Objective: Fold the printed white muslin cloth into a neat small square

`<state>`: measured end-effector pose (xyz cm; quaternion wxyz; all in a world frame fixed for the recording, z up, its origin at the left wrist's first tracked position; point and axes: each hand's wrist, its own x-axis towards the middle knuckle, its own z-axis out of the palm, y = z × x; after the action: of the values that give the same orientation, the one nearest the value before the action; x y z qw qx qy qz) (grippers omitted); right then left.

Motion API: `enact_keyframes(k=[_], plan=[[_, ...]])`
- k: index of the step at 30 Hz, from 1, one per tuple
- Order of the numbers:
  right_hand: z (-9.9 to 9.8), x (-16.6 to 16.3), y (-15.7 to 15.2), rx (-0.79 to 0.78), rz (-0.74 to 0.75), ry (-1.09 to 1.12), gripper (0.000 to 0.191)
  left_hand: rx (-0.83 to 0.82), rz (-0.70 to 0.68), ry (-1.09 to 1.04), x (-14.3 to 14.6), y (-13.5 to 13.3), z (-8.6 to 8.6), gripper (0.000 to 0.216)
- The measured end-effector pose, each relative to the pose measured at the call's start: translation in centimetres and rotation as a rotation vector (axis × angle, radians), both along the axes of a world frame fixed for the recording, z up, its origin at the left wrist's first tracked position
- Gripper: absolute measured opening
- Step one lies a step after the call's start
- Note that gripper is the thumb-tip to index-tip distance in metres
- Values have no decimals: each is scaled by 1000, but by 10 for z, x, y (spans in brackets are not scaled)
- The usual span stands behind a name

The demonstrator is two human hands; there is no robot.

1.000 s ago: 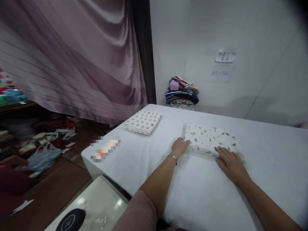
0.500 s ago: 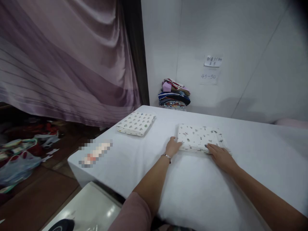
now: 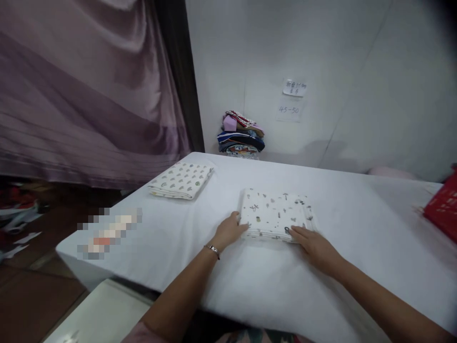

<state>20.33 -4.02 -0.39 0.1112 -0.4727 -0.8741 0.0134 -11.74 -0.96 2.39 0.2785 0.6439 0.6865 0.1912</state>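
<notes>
A folded white cloth with small dark prints [image 3: 273, 214] lies in the middle of the white-covered table [image 3: 350, 219]. My left hand [image 3: 228, 232], a bracelet on its wrist, presses against the cloth's near left corner with fingers curled at its edge. At the near right edge my right hand [image 3: 312, 245] lies flat, fingertips touching the folded stack. A second folded cloth with a leaf pattern [image 3: 181, 179] rests at the table's far left corner, away from both hands.
A pile of folded coloured clothes [image 3: 241, 136] stands against the white wall behind the table. A red basket [image 3: 442, 207] pokes in at the right edge. A purple curtain [image 3: 82, 90] hangs at the left. A pale surface [image 3: 100, 317] lies below the table's near left edge.
The view has swung right, bringing the red basket into sight. Both hands stay at the printed cloth's near edge, and the stack looks squarer and tidier than a second ago.
</notes>
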Motion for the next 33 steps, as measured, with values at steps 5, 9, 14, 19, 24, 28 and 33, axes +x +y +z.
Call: enact_keyframes(k=[5, 9, 14, 19, 24, 28, 33], plan=[[45, -17, 46, -98, -160, 149, 52, 360, -100, 206, 32, 39, 27, 56], [41, -22, 96, -51, -329, 10, 60, 334, -224, 333, 59, 72, 9, 60], [3, -7, 122, -121, -452, -59, 63, 245, -250, 398, 59, 84, -22, 64], [-5, -2, 122, -131, -435, -29, 67, 224, -240, 384, 56, 83, -23, 65], [-3, -3, 125, -163, -415, 87, 67, 222, -229, 321, 57, 85, -21, 62], [3, 3, 125, -244, -392, 299, 64, 278, -209, 207, 51, 84, -20, 56], [1, 24, 95, -344, -513, 839, 64, 293, 55, 95, 34, 72, -13, 64]])
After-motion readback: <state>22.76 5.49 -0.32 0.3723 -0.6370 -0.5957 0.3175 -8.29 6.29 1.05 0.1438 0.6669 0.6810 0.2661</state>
